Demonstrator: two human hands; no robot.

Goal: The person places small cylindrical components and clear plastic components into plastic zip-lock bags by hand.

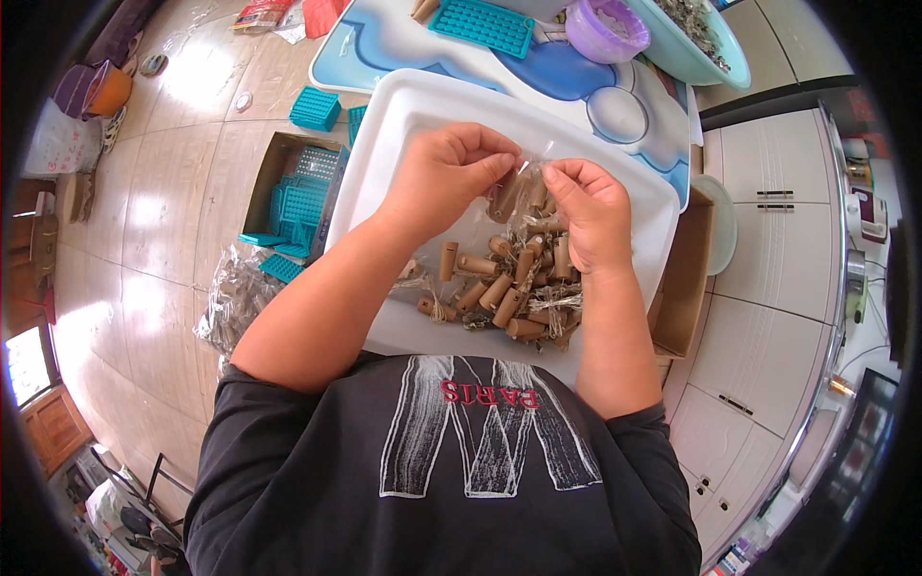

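Note:
Over a white plastic tub, a small clear plastic bag is held up between my two hands. My left hand pinches its left edge between thumb and forefinger. On the other side my right hand grips the bag with thumb and bent fingers. Something brown shows through the film, partly hidden by glare. Below the hands lies a heap of brown cork-like stoppers, several with bundles of thin pale wire attached, toward the tub's near right side.
Left of the tub stands a cardboard box of teal plastic trays, with a heap of clear bags nearer me. Behind, a blue-white table carries a teal grid tray, a purple basket and a pale green basin.

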